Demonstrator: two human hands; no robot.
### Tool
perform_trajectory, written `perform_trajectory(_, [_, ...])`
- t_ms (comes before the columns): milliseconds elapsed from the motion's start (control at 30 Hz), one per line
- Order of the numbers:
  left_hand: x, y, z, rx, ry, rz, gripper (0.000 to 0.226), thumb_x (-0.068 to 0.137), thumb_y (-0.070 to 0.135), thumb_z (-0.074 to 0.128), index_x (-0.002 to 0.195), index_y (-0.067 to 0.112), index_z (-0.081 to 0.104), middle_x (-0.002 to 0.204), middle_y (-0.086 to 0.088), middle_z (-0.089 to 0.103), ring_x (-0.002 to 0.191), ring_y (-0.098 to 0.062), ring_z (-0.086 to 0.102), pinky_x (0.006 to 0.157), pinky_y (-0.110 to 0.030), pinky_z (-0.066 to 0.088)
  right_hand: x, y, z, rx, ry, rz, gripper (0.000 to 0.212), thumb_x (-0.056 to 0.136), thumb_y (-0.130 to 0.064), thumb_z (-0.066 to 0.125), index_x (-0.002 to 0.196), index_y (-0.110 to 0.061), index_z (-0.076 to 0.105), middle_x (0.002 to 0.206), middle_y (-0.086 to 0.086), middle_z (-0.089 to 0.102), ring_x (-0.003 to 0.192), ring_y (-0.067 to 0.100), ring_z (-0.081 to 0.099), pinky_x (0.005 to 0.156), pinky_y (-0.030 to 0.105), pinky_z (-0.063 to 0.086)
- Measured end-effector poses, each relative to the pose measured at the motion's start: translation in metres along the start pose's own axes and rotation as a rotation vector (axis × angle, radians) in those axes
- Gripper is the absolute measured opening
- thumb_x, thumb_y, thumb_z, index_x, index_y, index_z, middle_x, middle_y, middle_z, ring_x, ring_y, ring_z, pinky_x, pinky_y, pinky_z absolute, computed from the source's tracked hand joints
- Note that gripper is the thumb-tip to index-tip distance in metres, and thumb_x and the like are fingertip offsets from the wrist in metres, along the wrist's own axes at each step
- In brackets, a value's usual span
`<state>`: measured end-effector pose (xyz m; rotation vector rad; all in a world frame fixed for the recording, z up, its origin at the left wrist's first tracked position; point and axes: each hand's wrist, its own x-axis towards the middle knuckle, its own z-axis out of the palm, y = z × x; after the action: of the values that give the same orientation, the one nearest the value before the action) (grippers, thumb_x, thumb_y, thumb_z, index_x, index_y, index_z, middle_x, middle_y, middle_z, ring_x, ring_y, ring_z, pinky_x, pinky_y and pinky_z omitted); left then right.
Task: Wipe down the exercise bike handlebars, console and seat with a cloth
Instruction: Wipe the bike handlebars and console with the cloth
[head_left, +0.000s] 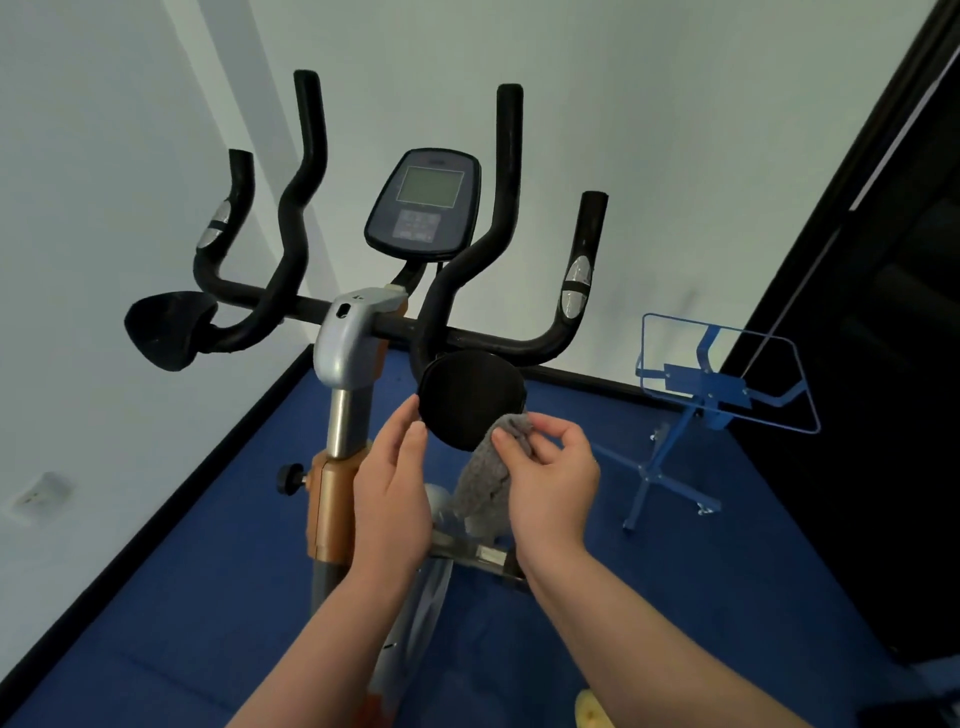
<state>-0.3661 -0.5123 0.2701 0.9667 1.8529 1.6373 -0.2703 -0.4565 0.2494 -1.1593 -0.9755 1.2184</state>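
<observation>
From the head camera, a person stands over an exercise bike (358, 353) on blue floor matting (218, 597) in a pale-walled room, both bare forearms reaching forward.

The right hand (550, 483) pinches a grey cloth (488, 478) between thumb and fingertips, the fingers closed on its upper end. That end presses against the lower right edge of a round black elbow pad (470, 397) on the handlebars (405, 327), and the rest of the cloth hangs down below the hand.

The left hand (392, 499) is held just left of the same pad, fingers together and straight, the thumb lying along them. It grips nothing, and its fingertips are at the pad's left rim; whether they touch cannot be told.

A second black elbow pad (169, 330) sits at the far left of the crossbar. Four black bar ends rise above it, the outer pair carrying silver sensor plates (576, 286).

The console (423, 202) stands between the inner bars, its grey screen blank. Its small buttons and the strip above the screen carry marks too blurred to read.

The silver stem housing (353, 332) shows a small mark on its top that is not legible.

A blue metal stand (711, 400) stands on the matting to the right, beside a dark doorway (883, 312).
</observation>
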Motion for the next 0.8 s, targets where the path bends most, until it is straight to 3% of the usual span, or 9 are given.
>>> perform_trajectory(200, [0.003, 0.006, 0.004, 0.046, 0.049, 0.053, 0.037, 0.097, 0.022, 0.044, 0.134, 0.021, 0.051, 0.125, 0.008, 0.059, 0.106, 0.027, 0.043, 0.078, 0.008, 0.031, 0.022, -0.022, -0.01, -0.087, -0.023, -0.122, 0.023, 0.072, -0.013, 0.081, 0.081, -0.025, 0.064, 0.073, -0.007, 0.075, 0.07, 0.001, 0.07, 0.061, 0.016, 0.055])
perform_trajectory(300, [0.012, 0.008, 0.016, 0.09, 0.096, 0.099, 0.041, 0.095, 0.023, 0.05, 0.135, 0.028, 0.048, 0.128, 0.015, 0.056, 0.115, 0.016, 0.045, 0.088, 0.002, 0.035, 0.076, -0.066, -0.012, -0.094, -0.057, -0.248, 0.023, 0.071, -0.02, 0.081, 0.081, -0.028, 0.062, 0.072, -0.013, 0.074, 0.069, -0.003, 0.068, 0.061, 0.016, 0.053])
perform_trajectory(367, [0.017, 0.01, 0.033, 0.136, 0.146, 0.116, 0.042, 0.093, 0.023, 0.052, 0.134, 0.031, 0.047, 0.13, 0.017, 0.052, 0.121, 0.01, 0.044, 0.101, -0.013, 0.037, 0.113, -0.1, -0.011, -0.21, -0.188, -0.369, 0.026, 0.07, -0.025, 0.081, 0.084, -0.028, 0.059, 0.073, -0.014, 0.073, 0.074, -0.006, 0.067, 0.065, 0.015, 0.053])
perform_trajectory(433, [0.025, 0.013, 0.056, 0.204, 0.221, 0.13, 0.044, 0.092, 0.02, 0.055, 0.134, 0.029, 0.046, 0.136, 0.016, 0.046, 0.128, 0.004, 0.036, 0.11, -0.029, 0.031, 0.137, -0.115, -0.013, -0.372, -0.336, -0.53, 0.028, 0.07, -0.025, 0.081, 0.083, -0.029, 0.056, 0.076, -0.017, 0.071, 0.077, -0.008, 0.066, 0.066, 0.009, 0.05])
perform_trajectory(567, [0.05, 0.016, 0.095, 0.478, 0.397, 0.098, 0.044, 0.089, 0.031, 0.053, 0.133, 0.035, 0.043, 0.144, 0.016, 0.034, 0.134, -0.007, 0.021, 0.111, -0.035, 0.011, 0.162, -0.107, -0.01, -0.719, -0.614, -0.938, 0.021, 0.074, -0.026, 0.078, 0.085, -0.027, 0.06, 0.079, -0.012, 0.071, 0.072, 0.006, 0.066, 0.057, 0.021, 0.051])
perform_trajectory(633, [0.057, 0.014, 0.103, 0.549, 0.469, 0.071, 0.042, 0.088, 0.035, 0.05, 0.13, 0.038, 0.043, 0.143, 0.019, 0.033, 0.132, -0.007, 0.021, 0.105, -0.03, 0.009, 0.173, -0.097, -0.003, -0.942, -0.8, -1.101, 0.017, 0.077, -0.031, 0.075, 0.09, -0.029, 0.064, 0.08, -0.013, 0.071, 0.073, 0.006, 0.061, 0.051, 0.011, 0.036])
perform_trajectory(667, [0.058, 0.013, 0.103, 0.556, 0.497, 0.072, 0.04, 0.088, 0.037, 0.049, 0.128, 0.039, 0.044, 0.14, 0.02, 0.034, 0.131, -0.006, 0.023, 0.101, -0.024, 0.007, 0.178, -0.091, -0.003, -1.048, -0.91, -1.135, 0.016, 0.081, -0.036, 0.069, 0.095, -0.029, 0.065, 0.083, -0.013, 0.07, 0.077, 0.009, 0.061, 0.052, 0.013, 0.033])
perform_trajectory(733, [0.056, 0.009, 0.101, 0.558, 0.526, 0.08, 0.035, 0.088, 0.038, 0.047, 0.123, 0.039, 0.048, 0.132, 0.023, 0.04, 0.126, -0.003, 0.029, 0.096, -0.011, 0.007, 0.189, -0.083, -0.01, -1.129, -1.085, -1.122, 0.022, 0.088, -0.04, 0.06, 0.104, -0.027, 0.066, 0.093, -0.01, 0.071, 0.086, 0.019, 0.062, 0.064, 0.023, 0.045])
perform_trajectory(800, [0.056, 0.008, 0.099, 0.569, 0.532, 0.102, 0.032, 0.087, 0.036, 0.047, 0.119, 0.036, 0.053, 0.127, 0.022, 0.046, 0.121, -0.001, 0.033, 0.094, -0.007, 0.009, 0.199, -0.081, -0.018, -1.117, -1.134, -1.175, 0.026, 0.082, -0.034, 0.069, 0.106, -0.025, 0.069, 0.101, -0.007, 0.073, 0.089, 0.022, 0.067, 0.08, 0.03, 0.053])
